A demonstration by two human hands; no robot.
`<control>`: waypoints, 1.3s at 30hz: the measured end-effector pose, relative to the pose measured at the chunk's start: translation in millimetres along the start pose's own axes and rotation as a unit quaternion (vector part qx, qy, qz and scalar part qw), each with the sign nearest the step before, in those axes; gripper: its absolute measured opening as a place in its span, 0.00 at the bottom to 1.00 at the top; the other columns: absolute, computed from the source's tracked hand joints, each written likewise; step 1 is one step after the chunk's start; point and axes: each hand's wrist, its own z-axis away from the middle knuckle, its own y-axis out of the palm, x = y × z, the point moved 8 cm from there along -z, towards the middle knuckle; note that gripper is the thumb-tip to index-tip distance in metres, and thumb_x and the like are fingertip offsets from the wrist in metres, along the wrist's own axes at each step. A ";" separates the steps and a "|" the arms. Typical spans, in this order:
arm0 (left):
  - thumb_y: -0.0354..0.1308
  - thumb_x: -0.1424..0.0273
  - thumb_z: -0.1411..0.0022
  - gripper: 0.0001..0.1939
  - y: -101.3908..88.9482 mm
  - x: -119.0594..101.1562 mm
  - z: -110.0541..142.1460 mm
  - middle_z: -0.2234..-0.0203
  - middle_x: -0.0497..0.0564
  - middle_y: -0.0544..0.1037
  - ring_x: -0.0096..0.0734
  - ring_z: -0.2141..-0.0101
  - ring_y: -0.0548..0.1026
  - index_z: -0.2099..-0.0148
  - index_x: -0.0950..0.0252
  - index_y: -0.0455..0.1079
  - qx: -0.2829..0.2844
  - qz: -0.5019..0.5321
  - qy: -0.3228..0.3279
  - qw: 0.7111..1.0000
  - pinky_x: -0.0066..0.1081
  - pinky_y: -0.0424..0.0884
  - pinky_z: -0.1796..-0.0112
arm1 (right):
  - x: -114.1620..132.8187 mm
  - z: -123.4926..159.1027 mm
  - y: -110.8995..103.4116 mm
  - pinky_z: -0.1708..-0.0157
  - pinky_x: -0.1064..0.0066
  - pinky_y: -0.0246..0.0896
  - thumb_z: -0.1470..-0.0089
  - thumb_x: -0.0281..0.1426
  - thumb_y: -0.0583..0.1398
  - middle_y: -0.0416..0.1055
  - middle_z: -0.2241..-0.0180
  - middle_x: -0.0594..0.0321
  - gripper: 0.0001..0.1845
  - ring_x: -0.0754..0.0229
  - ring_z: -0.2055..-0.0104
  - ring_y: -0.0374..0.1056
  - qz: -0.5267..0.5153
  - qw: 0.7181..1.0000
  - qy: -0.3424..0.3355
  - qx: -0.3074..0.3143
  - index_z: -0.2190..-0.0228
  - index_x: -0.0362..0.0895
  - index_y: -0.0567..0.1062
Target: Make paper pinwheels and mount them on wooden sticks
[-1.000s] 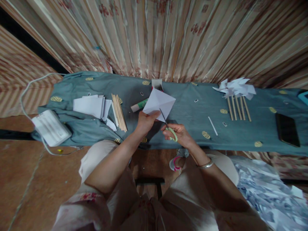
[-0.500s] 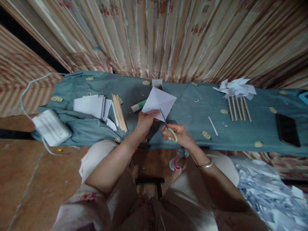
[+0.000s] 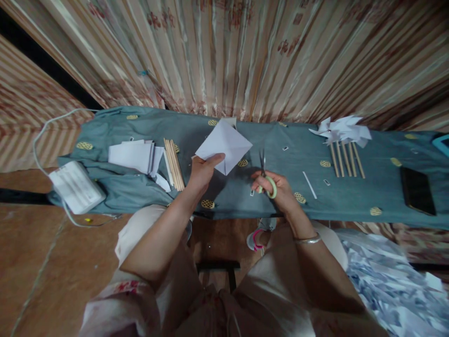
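Observation:
My left hand [image 3: 203, 173] pinches a square sheet of white paper [image 3: 229, 142] near its left edge, thumb on top. Creases cross the sheet, and a slit runs in from its near corner. To the right, my right hand [image 3: 275, 187] is closed around the light green handles of a pair of scissors [image 3: 269, 185]. The blades point away from me, slightly apart, and do not touch the paper. Under the sheet, the glue stick seen earlier is almost wholly hidden, and only the edge of a small box [image 3: 230, 121] shows behind it.
On the green cloth [image 3: 301, 140] lie a paper stack [image 3: 129, 157], wooden sticks [image 3: 174, 164], paper pinwheels [image 3: 345, 130] on sticks, a paper strip [image 3: 309, 185] and a phone [image 3: 418, 191]. A white power strip [image 3: 76, 187] sits at the left end. Paper scraps [image 3: 396, 281] fill a bag at lower right.
The scissors have come out of the paper and moved right with my right hand. My left hand has shifted the sheet left, covering the glue stick; the slit at its near corner now shows.

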 end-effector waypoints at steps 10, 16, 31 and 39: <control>0.68 0.73 0.63 0.09 23.4 36.6 21.5 0.77 0.49 0.79 0.36 0.73 0.75 0.73 0.68 0.77 0.150 -0.237 -0.097 0.955 0.32 0.72 0.69 | 17.5 -14.4 -30.8 0.71 0.68 0.60 0.63 0.50 0.71 0.69 0.73 0.68 0.26 0.63 0.72 0.62 0.010 0.988 -0.091 -0.122 0.65 0.48 0.76; 0.67 0.73 0.63 0.05 24.9 44.1 25.4 0.82 0.46 0.76 0.30 0.78 0.71 0.78 0.68 0.76 0.179 -0.273 -0.104 0.940 0.27 0.67 0.75 | 11.3 -24.9 -17.6 0.76 0.72 0.56 0.69 0.47 0.73 0.65 0.78 0.72 0.26 0.67 0.77 0.58 0.002 0.995 -0.053 -0.086 0.68 0.47 0.74; 0.66 0.67 0.63 0.07 28.2 41.3 19.6 0.83 0.44 0.75 0.27 0.79 0.69 0.78 0.65 0.77 0.205 -0.239 -0.098 0.944 0.26 0.64 0.74 | 15.5 -31.0 -26.1 0.76 0.73 0.56 0.71 0.43 0.73 0.67 0.79 0.73 0.24 0.68 0.78 0.59 -0.076 0.981 -0.061 -0.169 0.72 0.47 0.73; 0.66 0.66 0.60 0.08 25.0 28.4 13.4 0.83 0.44 0.72 0.27 0.76 0.69 0.79 0.66 0.74 0.190 -0.290 -0.060 0.936 0.27 0.63 0.71 | 21.2 -33.4 -39.1 0.76 0.73 0.57 0.76 0.38 0.74 0.68 0.80 0.75 0.23 0.69 0.79 0.60 -0.149 0.961 -0.079 -0.219 0.74 0.46 0.74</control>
